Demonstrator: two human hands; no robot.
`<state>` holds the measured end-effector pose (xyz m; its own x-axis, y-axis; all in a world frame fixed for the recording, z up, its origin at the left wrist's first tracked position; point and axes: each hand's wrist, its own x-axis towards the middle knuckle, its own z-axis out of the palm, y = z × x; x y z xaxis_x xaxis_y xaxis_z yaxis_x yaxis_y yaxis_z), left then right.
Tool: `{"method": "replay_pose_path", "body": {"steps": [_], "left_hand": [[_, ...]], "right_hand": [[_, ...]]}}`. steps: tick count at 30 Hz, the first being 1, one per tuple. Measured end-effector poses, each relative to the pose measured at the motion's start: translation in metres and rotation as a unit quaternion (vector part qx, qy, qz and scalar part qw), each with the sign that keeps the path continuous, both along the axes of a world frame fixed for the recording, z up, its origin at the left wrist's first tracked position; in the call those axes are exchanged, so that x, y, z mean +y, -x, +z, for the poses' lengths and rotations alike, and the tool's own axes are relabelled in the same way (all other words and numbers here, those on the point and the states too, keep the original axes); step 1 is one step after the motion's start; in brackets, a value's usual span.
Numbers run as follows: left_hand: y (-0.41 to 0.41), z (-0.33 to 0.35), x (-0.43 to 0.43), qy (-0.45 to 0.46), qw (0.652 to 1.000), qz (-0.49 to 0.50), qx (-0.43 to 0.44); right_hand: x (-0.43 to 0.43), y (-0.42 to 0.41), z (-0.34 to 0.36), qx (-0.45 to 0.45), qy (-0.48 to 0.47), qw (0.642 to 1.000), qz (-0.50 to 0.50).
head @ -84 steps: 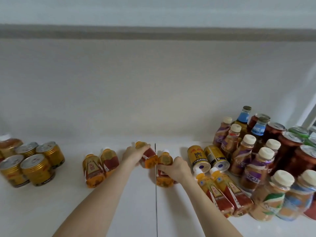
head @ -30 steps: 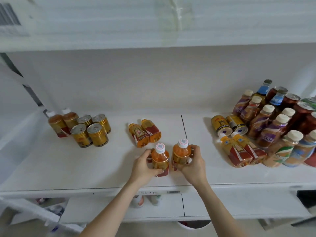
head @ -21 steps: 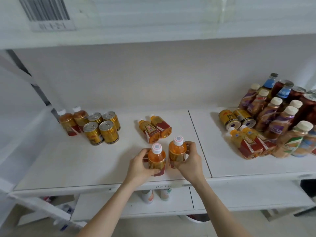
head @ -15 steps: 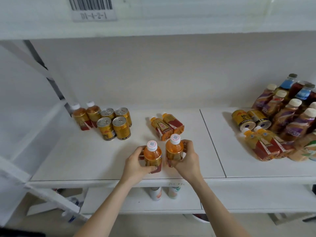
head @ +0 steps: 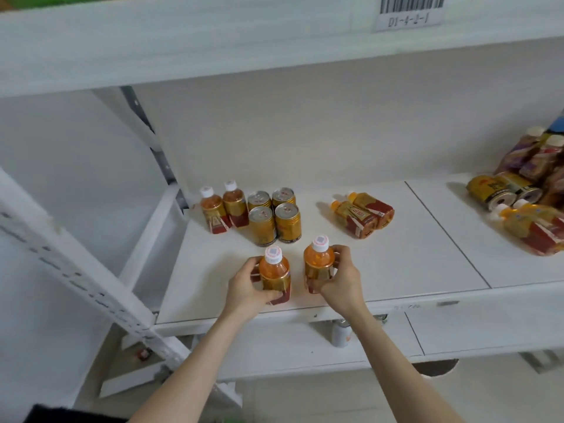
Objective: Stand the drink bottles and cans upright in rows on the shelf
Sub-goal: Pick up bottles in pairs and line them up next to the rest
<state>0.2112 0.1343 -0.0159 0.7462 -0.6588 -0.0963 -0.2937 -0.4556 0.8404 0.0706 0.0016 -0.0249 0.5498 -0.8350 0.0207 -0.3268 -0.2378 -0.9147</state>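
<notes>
Rightward, blurred bottles [head: 532,154] partly beyond frame edge

This looks like a stockroom or shop storage area. White metal racking fills the view, its slotted upright [head: 76,270] punched with holes for adjusting the levels. The upper shelf edge carries a barcode label [head: 409,9] printed with a location code. The shelf [head: 396,270] below holds only packaged drinks in bulk: gold cans [head: 273,215], small tea bottles [head: 224,209], and a crowded heap of bottles [head: 537,193] at the right.
</notes>
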Motion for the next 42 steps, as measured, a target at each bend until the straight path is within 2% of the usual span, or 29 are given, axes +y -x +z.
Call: {"method": "replay_pose_path", "body": {"steps": [8,16,20,26,31,36,42], "left_hand": [[-0.072,-0.001,0.055,-0.008,0.998,0.053,0.016],[-0.129,0.002,0.056,0.014,0.993,0.107,0.045],[-0.153,-0.004,0.057,0.028,0.991,0.112,0.064],[-0.178,-0.009,0.046,0.031,0.994,0.081,0.069],[-0.189,-0.01,0.026,0.03,0.994,0.083,0.058],[-0.198,-0.012,0.011,0.024,0.995,0.08,0.047],[-0.199,-0.015,0.003,0.047,0.996,0.066,0.035]], "right_hand": [[0.05,-0.083,-0.004,0.027,0.013,0.999,0.017],[0.069,-0.154,-0.006,0.072,0.063,0.995,0.026],[0.07,-0.183,-0.008,0.067,0.069,0.995,0.007],[0.073,-0.208,-0.016,0.019,0.065,0.995,-0.076],[0.072,-0.219,-0.012,0.058,0.035,0.988,-0.136],[0.063,-0.228,-0.008,0.107,0.027,0.984,-0.142],[0.061,-0.236,-0.016,0.075,0.011,0.988,-0.136]]}}
